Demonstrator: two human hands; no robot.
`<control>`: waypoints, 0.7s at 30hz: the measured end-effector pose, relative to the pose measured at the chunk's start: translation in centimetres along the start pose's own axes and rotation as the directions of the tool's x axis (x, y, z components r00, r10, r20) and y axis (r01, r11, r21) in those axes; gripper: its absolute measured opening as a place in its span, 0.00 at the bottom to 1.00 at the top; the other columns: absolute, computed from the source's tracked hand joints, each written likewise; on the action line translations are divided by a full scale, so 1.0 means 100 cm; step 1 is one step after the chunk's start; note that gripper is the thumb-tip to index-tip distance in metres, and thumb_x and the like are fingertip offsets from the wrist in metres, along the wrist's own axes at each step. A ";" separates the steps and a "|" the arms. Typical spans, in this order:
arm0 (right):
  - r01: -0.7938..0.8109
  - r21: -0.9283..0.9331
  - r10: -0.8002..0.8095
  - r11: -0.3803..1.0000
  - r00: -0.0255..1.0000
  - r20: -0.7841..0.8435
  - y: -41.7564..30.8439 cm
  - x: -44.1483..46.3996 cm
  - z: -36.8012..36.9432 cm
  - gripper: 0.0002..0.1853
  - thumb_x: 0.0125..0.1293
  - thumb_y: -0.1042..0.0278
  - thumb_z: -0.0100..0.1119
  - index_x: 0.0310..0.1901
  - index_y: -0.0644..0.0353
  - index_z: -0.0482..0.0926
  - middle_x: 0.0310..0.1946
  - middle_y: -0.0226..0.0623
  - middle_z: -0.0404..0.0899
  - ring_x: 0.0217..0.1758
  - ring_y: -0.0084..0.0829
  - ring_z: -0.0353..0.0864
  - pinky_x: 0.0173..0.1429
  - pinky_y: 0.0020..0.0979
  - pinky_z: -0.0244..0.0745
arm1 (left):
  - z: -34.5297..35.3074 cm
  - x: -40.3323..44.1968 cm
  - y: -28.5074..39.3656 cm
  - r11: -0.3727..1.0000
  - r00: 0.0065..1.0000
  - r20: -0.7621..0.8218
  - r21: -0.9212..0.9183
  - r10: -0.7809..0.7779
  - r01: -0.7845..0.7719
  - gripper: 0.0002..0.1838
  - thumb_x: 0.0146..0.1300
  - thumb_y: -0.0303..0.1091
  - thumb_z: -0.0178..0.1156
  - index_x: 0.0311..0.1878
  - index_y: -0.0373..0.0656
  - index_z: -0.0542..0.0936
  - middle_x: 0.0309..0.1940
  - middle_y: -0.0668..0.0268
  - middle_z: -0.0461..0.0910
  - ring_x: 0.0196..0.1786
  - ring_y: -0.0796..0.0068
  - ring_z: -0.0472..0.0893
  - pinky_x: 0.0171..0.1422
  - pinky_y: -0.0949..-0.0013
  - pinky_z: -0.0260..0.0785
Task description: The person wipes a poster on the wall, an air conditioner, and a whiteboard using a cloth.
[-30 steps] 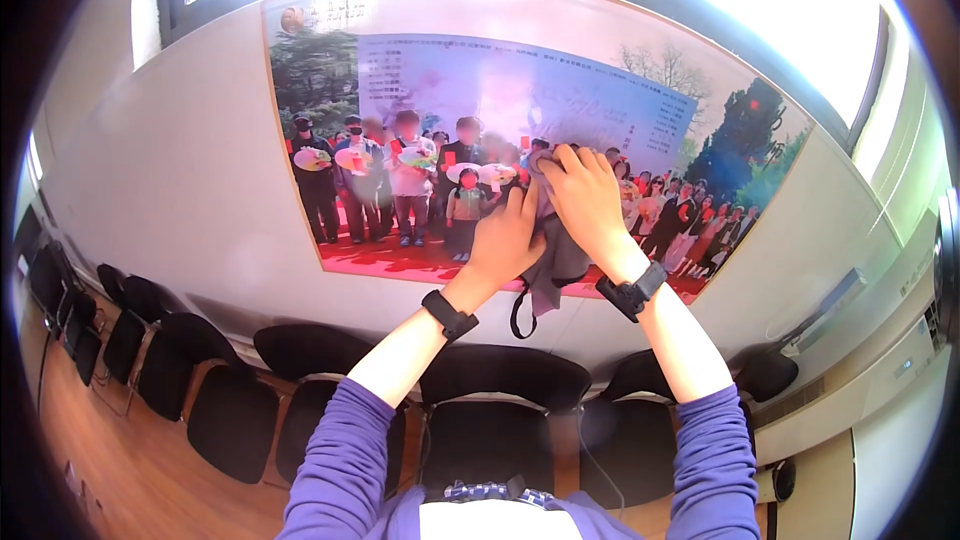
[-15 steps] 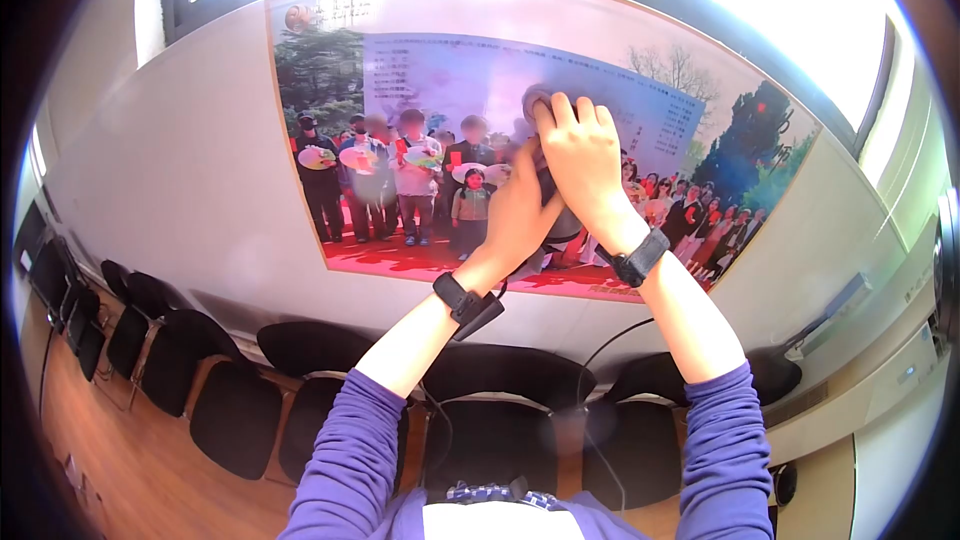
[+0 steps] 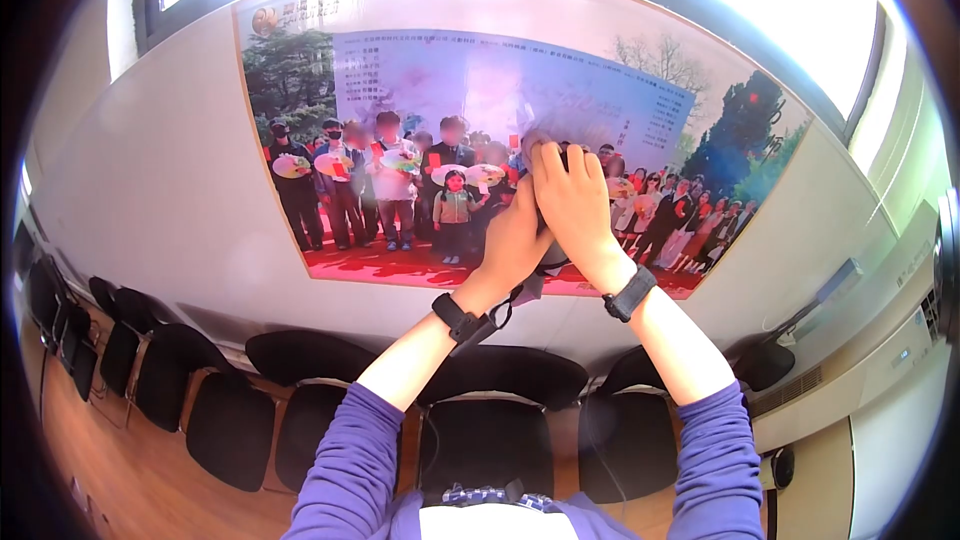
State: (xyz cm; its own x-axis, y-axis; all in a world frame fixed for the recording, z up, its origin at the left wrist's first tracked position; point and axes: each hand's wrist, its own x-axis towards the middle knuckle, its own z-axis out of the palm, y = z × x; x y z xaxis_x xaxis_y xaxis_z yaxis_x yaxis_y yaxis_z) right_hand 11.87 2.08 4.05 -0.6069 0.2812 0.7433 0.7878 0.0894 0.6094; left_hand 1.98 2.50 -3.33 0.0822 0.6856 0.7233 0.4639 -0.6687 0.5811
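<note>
Grey-purple cloth (image 3: 530,289), bunched, mostly covered by the two hands, lies against the lower middle of a large poster (image 3: 480,90); one fold shows below the wrists' gap, a grey edge above the fingers. Hands together on it: left hand (image 3: 510,245) to the left and lower, right hand (image 3: 575,200) beside and partly over it, fingers bent toward the far side. Cannot tell whether either hand closes on the cloth or only presses it. Dark band on each wrist; a thin dark loop (image 3: 505,314) hangs by the left one. Poster shows a row of people on red ground, trees at both sides. Pale wall (image 3: 150,190) around it, bright window (image 3: 760,10) at far right. Nearer, black chairs (image 3: 485,445) line the wall on a wooden floor (image 3: 130,450).
</note>
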 end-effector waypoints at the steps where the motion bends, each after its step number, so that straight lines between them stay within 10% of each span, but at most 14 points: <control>1: 0.002 -0.006 -0.002 1.000 1.000 0.000 0.000 -0.002 0.000 0.17 0.50 0.69 0.56 0.44 0.61 0.77 0.35 0.33 0.67 0.38 0.31 0.69 0.41 0.29 0.64 | 0.001 0.000 -0.002 1.000 1.000 -0.002 0.001 0.013 -0.013 0.33 0.56 0.34 0.64 0.61 0.37 0.58 0.38 0.45 0.79 0.37 0.43 0.80 0.37 0.50 0.70; 15: -0.144 0.217 0.154 0.965 0.988 -0.030 -0.001 0.000 0.001 0.22 0.53 0.68 0.55 0.53 0.58 0.75 0.43 0.30 0.71 0.43 0.34 0.70 0.47 0.34 0.66 | -0.014 0.004 0.005 0.992 0.993 0.027 -0.064 -0.112 0.113 0.36 0.58 0.36 0.64 0.65 0.40 0.55 0.41 0.42 0.79 0.40 0.41 0.81 0.40 0.51 0.73; 21: -0.136 0.189 0.151 0.973 0.986 -0.069 -0.002 0.023 0.005 0.22 0.51 0.68 0.55 0.51 0.57 0.76 0.41 0.30 0.70 0.40 0.32 0.68 0.45 0.32 0.65 | -0.016 0.018 0.000 0.993 0.979 -0.203 -0.111 0.011 -0.034 0.36 0.59 0.37 0.64 0.65 0.41 0.55 0.35 0.44 0.80 0.36 0.40 0.80 0.37 0.49 0.72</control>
State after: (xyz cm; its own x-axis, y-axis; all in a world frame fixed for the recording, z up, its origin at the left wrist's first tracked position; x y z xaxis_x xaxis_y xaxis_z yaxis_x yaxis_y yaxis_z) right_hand 10.37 3.13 5.48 -0.4865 0.2254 0.8441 0.8686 0.2289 0.4395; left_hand 0.72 3.28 -1.50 -0.0937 0.6054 0.7904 0.3604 -0.7194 0.5937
